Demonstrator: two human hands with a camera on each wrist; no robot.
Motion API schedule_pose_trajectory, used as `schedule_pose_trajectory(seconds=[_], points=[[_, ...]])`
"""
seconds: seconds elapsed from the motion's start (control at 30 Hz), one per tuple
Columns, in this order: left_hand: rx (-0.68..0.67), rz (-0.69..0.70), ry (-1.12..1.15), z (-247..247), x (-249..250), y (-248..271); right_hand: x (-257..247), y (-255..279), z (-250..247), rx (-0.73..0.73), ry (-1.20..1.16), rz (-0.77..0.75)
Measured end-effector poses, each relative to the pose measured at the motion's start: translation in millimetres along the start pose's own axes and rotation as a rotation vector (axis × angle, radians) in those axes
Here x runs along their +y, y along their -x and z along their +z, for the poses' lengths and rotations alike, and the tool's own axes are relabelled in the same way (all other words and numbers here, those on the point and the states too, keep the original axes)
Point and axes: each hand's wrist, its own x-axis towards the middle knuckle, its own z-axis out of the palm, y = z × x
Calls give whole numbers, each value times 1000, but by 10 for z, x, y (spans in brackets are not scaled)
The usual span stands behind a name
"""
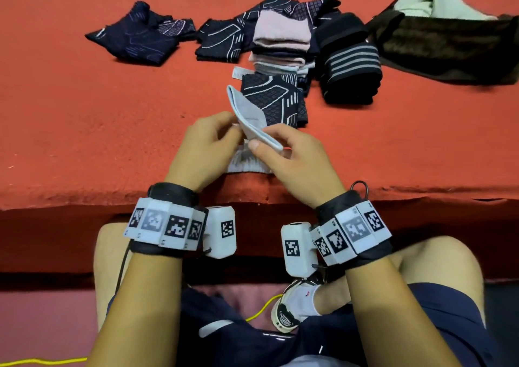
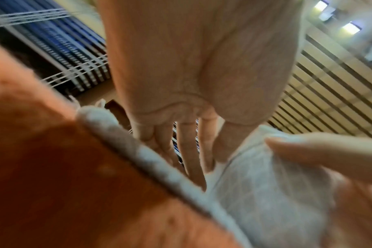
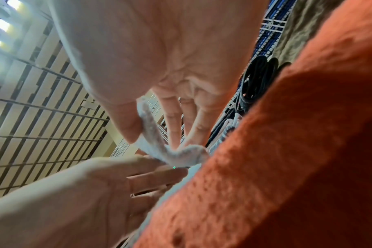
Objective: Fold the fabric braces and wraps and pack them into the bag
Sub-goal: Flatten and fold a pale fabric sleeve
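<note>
The pale grey knitted fabric brace is at the near edge of the orange carpeted desk, lifted between both hands and half folded. The left hand pinches its left side with curled fingers. The right hand pinches its raised edge between thumb and forefinger, the other fingers loosely spread, as the right wrist view shows. A ribbed grey part of the brace lies on the desk under the hands.

Just beyond the grey brace lies a folded navy brace with a white line pattern. Behind that stands a stack of folded pink and grey wraps, with a folded black wrap with grey stripes just to its right. Left of the stack lie two more navy patterned braces: one roughly folded, the other rumpled and apparently not yet folded. To the far right of the stack lies the dark brown fabric bag, open, with a pale green cloth at its mouth.

I judge the task about midway. Several pieces are folded, one is in hand and at least one loose piece waits. The folded piles sit outside the bag, so nearly all the packing appears still to be done.
</note>
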Motion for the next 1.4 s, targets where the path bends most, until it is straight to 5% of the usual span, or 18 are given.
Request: schedule_pose_trajectory(seconds=[0.1, 0.5, 1.03, 1.4], points=[[34, -113, 253, -85, 48, -18, -33, -25, 64, -49, 134, -48], [-20, -91, -20, -235, -65, -67, 2, -30, -53, -279, 323, -33], [73, -256, -203, -428, -204, -75, 31, -104, 20, -251, 360, -155], [123, -304, -358, -420, -189, -28, -8, -137, 37, -261, 430, 11]])
